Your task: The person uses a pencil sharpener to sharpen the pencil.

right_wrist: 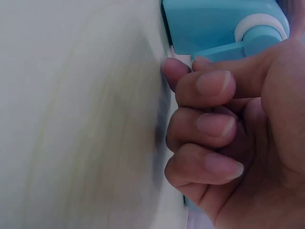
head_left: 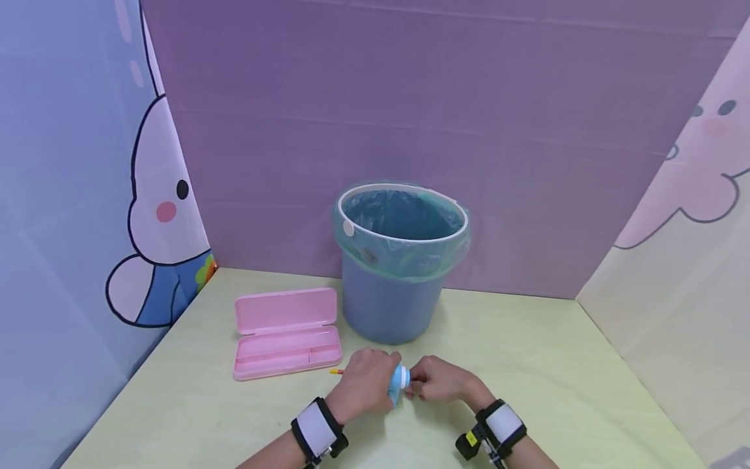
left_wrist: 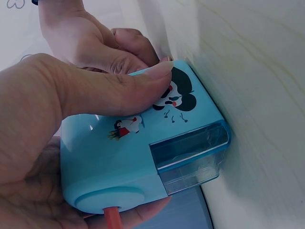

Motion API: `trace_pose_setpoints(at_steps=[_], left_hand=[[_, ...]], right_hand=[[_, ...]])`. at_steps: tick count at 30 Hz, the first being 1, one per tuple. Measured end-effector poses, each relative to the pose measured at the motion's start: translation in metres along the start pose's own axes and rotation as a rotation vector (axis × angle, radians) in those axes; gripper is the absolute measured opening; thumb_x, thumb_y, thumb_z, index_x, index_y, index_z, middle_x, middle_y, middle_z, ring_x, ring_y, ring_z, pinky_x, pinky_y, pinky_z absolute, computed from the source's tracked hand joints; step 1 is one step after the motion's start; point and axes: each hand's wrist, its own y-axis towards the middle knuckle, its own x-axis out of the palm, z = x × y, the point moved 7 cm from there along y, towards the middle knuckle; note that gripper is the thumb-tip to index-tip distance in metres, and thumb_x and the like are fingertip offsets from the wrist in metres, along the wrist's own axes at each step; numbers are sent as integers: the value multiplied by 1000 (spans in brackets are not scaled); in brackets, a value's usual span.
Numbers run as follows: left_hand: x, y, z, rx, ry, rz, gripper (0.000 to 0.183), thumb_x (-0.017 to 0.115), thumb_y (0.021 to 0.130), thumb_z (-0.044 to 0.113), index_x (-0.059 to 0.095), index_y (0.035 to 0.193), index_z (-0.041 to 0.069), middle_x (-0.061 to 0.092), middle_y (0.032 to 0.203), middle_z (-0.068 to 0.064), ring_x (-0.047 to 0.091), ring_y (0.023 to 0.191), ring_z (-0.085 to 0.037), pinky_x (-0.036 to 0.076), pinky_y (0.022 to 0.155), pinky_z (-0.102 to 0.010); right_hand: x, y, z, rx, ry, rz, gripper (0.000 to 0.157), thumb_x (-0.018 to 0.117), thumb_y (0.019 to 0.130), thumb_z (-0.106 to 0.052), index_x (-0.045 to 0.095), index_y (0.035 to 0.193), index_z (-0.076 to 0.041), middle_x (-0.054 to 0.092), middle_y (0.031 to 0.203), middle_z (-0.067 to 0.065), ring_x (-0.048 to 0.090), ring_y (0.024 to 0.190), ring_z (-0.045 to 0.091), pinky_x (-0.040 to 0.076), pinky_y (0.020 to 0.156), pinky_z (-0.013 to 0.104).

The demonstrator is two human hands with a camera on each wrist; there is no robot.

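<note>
My left hand [head_left: 366,381] grips a light blue crank pencil sharpener [left_wrist: 114,157], the thumb lying across its printed top. A clear shavings drawer [left_wrist: 193,155] shows on one side of it. An orange-red pencil [left_wrist: 113,217] sticks out of the hole in its front; in the head view the pencil's end [head_left: 336,371] pokes out left of the hand. At the opposite end my right hand [head_left: 439,379] has curled fingers and pinches the end of the blue crank arm [right_wrist: 219,51]. The crank's knob is hidden by the fingers.
An open pink pencil case [head_left: 287,355] lies to the left, lid folded back. Behind the hands stands a blue bin [head_left: 389,306] lined with a green plastic bag. Printed cloth walls [head_left: 351,85] border the pale yellow table [head_left: 562,378] at the back and sides.
</note>
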Motion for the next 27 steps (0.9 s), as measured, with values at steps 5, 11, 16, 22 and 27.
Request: trace_pose_setpoints(at_steps=[5, 11, 16, 22, 27], left_hand=[[0, 0, 0, 2, -5, 1, 40, 85, 62, 28, 55, 87, 17, 50, 68, 6, 48, 62, -9, 40, 55, -28], [-2, 0, -1, -6, -17, -6, 40, 85, 62, 28, 55, 87, 17, 50, 69, 5, 48, 62, -10, 42, 57, -30], [-3, 0, 0, -3, 1, 7, 41, 85, 60, 28, 55, 86, 17, 50, 68, 5, 49, 62, -11, 42, 57, -30], [1, -1, 0, -9, 5, 0, 43, 86, 59, 29, 54, 85, 17, 48, 67, 5, 47, 61, -11, 39, 54, -29], [2, -2, 1, -17, 6, -6, 41, 85, 61, 28, 53, 85, 17, 48, 67, 5, 46, 61, -12, 39, 54, -29]], right_hand=[[4, -4, -2, 60, 7, -35, 24, 57, 94, -11, 69, 73, -10, 57, 61, -10, 41, 48, 2, 32, 48, 19], [9, -8, -9, 57, 38, -112, 26, 55, 95, -10, 69, 74, -9, 50, 54, -11, 39, 45, 2, 30, 44, 18], [14, -12, -15, 27, 106, -175, 26, 52, 96, -8, 68, 76, -3, 48, 53, -10, 38, 45, 2, 30, 44, 18], [18, -18, -18, -19, 128, -217, 27, 54, 97, -13, 65, 75, -2, 43, 49, -10, 37, 44, 1, 30, 47, 17], [17, -23, -23, -81, 105, -233, 29, 53, 98, -16, 64, 75, -3, 43, 49, -11, 39, 44, 0, 32, 49, 16]])
